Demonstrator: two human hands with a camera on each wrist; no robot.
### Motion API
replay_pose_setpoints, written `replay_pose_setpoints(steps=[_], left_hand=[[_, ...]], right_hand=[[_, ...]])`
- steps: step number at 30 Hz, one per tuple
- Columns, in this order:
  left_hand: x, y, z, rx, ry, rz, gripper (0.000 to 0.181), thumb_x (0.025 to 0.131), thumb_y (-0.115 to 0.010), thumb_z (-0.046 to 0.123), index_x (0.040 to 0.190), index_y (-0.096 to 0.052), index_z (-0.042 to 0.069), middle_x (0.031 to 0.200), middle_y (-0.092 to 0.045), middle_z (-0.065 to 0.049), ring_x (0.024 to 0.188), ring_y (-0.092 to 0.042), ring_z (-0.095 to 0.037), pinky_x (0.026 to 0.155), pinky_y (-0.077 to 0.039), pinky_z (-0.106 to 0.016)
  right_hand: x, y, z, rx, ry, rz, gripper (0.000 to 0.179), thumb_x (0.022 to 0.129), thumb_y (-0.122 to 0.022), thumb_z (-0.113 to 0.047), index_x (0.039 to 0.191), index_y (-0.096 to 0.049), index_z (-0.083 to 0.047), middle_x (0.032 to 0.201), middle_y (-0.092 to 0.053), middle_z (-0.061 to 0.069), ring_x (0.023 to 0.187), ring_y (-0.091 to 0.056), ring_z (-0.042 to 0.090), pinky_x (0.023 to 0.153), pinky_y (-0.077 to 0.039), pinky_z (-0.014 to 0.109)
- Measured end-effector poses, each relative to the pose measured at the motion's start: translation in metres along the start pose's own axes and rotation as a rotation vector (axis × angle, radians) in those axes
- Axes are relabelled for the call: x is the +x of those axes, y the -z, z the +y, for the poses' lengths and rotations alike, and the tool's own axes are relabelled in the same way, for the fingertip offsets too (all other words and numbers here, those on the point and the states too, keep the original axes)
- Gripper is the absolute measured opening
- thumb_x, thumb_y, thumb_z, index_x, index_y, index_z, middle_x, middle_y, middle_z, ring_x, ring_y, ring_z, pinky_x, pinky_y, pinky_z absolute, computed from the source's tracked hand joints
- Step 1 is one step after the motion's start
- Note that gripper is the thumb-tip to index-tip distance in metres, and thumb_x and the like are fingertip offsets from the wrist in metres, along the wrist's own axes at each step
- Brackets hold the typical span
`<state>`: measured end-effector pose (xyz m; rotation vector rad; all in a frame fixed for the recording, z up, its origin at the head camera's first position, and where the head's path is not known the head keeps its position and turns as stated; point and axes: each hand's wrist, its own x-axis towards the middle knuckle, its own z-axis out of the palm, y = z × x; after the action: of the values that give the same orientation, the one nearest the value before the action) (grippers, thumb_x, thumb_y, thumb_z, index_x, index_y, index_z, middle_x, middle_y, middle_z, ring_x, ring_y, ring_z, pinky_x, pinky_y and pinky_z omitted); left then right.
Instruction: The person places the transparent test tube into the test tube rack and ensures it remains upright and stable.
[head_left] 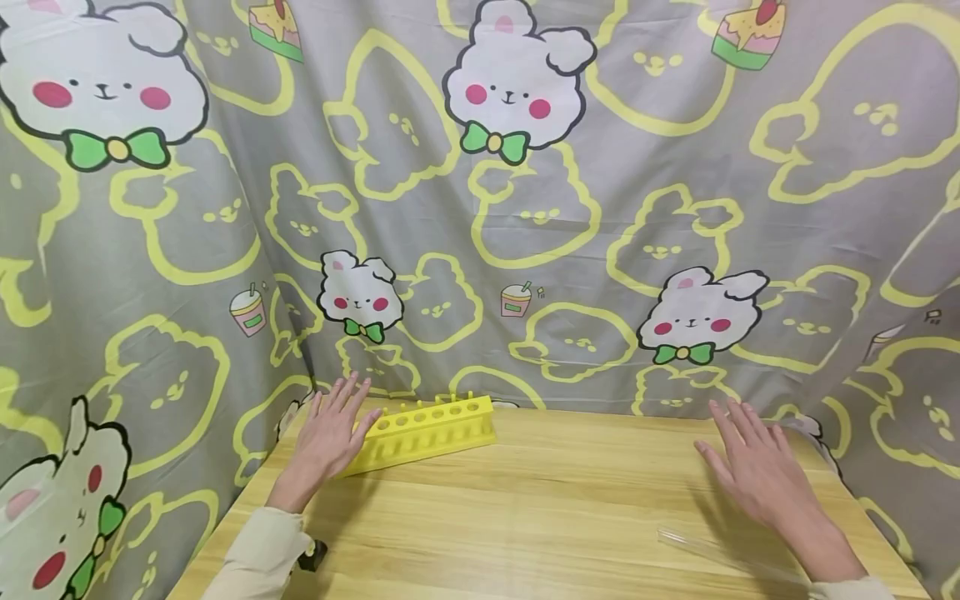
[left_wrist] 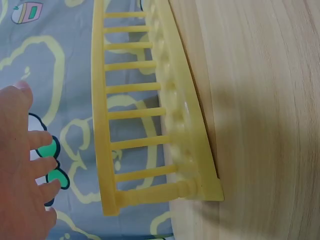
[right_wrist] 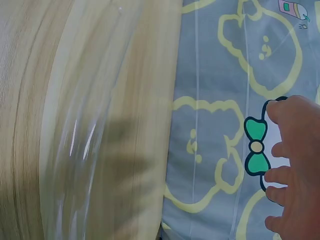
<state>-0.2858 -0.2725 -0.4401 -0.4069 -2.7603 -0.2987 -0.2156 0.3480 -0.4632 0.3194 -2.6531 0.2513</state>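
Observation:
A yellow test tube rack (head_left: pixel 431 432) with a row of round holes and pegs stands at the back left of the table. My left hand (head_left: pixel 333 429), fingers straight, hovers at the rack's left end and overlaps it in the head view. The left wrist view shows the rack (left_wrist: pixel 187 125) side-on, apart from the fingers of the left hand (left_wrist: pixel 22 160). On the right, a clear glass-like tube (head_left: pixel 686 542) lies on the wood. Above it my right hand (head_left: pixel 765 467) is held with fingers extended, holding nothing. The tube (right_wrist: pixel 82 130) runs lengthwise in the right wrist view.
The light wooden table (head_left: pixel 540 500) ends at a grey curtain (head_left: pixel 570 208) printed with rabbits and yellow outlines, which hangs behind it and along both sides. A small black object (head_left: pixel 312 556) sits at the left sleeve cuff.

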Motion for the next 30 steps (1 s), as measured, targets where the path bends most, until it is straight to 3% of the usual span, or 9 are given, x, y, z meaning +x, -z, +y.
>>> replay_pose_setpoints(steps=[15, 20, 24, 30], left_hand=[[-0.007, -0.008, 0.003, -0.054, 0.003, 0.008, 0.063, 0.109, -0.045, 0.045, 0.158, -0.037, 0.005, 0.161, -0.028, -0.028, 0.145, -0.029, -0.05, 0.119, -0.015, -0.068], [-0.01, -0.013, 0.004, -0.061, -0.004, 0.034, 0.063, 0.107, -0.053, 0.041, 0.156, -0.04, 0.005, 0.154, -0.037, -0.031, 0.14, -0.037, -0.051, 0.116, -0.025, -0.065], [-0.013, -0.016, 0.004, -0.061, 0.004, 0.032, 0.064, 0.105, -0.058, 0.043, 0.154, -0.044, 0.004, 0.147, -0.044, -0.031, 0.132, -0.045, -0.05, 0.111, -0.034, -0.065], [-0.016, -0.02, 0.008, -0.086, 0.015, 0.027, 0.061, 0.101, -0.065, 0.04, 0.148, -0.053, 0.003, 0.132, -0.052, -0.026, 0.116, -0.053, -0.045, 0.101, -0.043, -0.061]], right_hand=[[-0.011, -0.002, -0.009, 0.036, -0.014, 0.02, 0.069, 0.108, -0.051, -0.034, 0.161, -0.024, 0.001, 0.165, -0.016, 0.029, 0.149, -0.018, 0.052, 0.117, -0.003, 0.071], [-0.012, -0.003, -0.015, 0.048, 0.017, 0.068, 0.068, 0.106, -0.056, -0.031, 0.158, -0.029, 0.004, 0.158, -0.027, 0.034, 0.142, -0.028, 0.056, 0.119, -0.008, 0.067], [-0.014, -0.006, -0.02, 0.08, 0.023, 0.089, 0.068, 0.105, -0.057, -0.029, 0.159, -0.029, 0.003, 0.155, -0.031, 0.036, 0.141, -0.029, 0.057, 0.122, -0.004, 0.062], [-0.021, -0.013, -0.028, 0.12, 0.019, 0.1, 0.068, 0.104, -0.059, -0.028, 0.158, -0.031, 0.001, 0.153, -0.034, 0.035, 0.137, -0.034, 0.058, 0.12, -0.009, 0.066]])
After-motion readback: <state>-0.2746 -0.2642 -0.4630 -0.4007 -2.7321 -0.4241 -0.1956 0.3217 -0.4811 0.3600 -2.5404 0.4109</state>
